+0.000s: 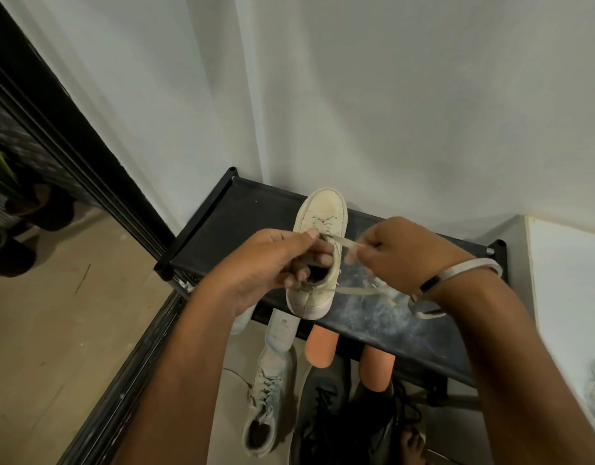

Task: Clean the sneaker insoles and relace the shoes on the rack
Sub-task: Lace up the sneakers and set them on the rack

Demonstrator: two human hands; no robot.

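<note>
Head view. A cream sneaker (323,229) stands on the top shelf of a black shoe rack (222,216), toe toward the white wall (390,95). The left hand (272,260) curls over the sneaker's collar, thumb near the eyelets. The right hand (407,250), a bracelet (457,273) at its wrist, pinches a flat lace (343,241) drawn taut from the eyelets; the lace's other end (363,292) trails across the shelf. Below the shelf, on the floor, lie a second pale sneaker (266,404), a dark shoe (323,407), a white insole (281,333) and two orange insoles (321,349).

Cream sneaker (323,229) on black rack (222,229), left hand (272,260) gripping collar, right hand (400,250) pinching lace (343,241)
</note>
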